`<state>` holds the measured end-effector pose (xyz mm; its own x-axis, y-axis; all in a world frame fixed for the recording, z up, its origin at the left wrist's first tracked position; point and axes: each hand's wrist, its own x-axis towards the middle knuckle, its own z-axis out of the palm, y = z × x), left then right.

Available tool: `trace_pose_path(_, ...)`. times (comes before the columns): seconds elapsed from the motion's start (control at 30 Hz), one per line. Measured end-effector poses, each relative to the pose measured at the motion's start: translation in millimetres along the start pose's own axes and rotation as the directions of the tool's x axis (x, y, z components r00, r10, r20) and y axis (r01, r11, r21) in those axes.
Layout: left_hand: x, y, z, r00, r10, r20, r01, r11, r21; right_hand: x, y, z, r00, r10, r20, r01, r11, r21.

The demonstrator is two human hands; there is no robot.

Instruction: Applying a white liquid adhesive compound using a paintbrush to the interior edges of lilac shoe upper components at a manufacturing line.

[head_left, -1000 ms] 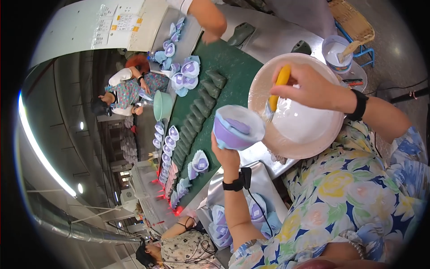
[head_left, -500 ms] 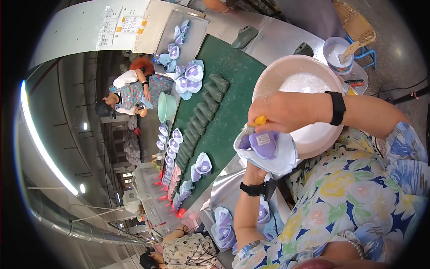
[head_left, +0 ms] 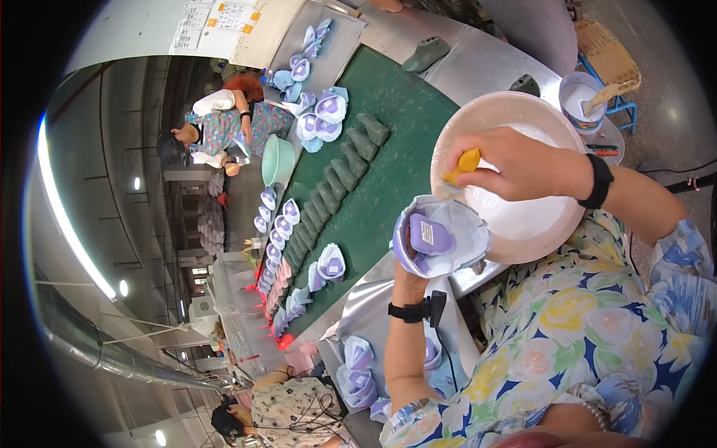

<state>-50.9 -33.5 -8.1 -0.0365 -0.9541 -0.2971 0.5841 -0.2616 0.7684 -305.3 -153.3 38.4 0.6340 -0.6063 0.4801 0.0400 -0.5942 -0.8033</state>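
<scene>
A purple and pale-blue shoe upper (head_left: 441, 237) sits just beside the pink basin (head_left: 449, 127), its opening facing up, gripped from below by the person's left hand (head_left: 410, 277). The right hand (head_left: 509, 166), apart from the left, clasps a yellow-handled brush (head_left: 468, 160) over the basin, which contains white liquid (head_left: 523, 216). Beyond, dark shoe lasts (head_left: 328, 196) line a green belt (head_left: 407, 127).
</scene>
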Motion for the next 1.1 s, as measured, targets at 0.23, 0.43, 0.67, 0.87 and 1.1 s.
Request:
trace_pose_path(0.23,-8,-2,-6,0.959,0.253,-0.126,-0.233,0.959,0.159,-20,0,9,0.950,-0.217,0.226,0.259,0.950,-0.174)
trace_pose_path(0.43,-7,3,-15,0.977,0.206,-0.053,-0.189,0.956,0.224,14,-4,19,0.964,-0.240,-0.116,0.229,0.968,-0.100)
trace_pose_path(0.67,10,-6,-57,0.588,0.808,-0.021,-0.218,0.183,0.959,17,13,28,0.956,0.285,-0.066,-0.293,0.931,-0.218)
trace_pose_path(0.87,6,58,-211,0.700,0.423,-0.576,-0.264,0.902,0.341,-1,7,14,0.869,0.490,-0.076,-0.488,0.872,0.039)
trace_pose_path(1.1,-60,118,-405,0.095,0.838,-0.538,0.288,0.494,0.820,-10,45,15,0.810,0.581,0.075,-0.586,0.804,0.100)
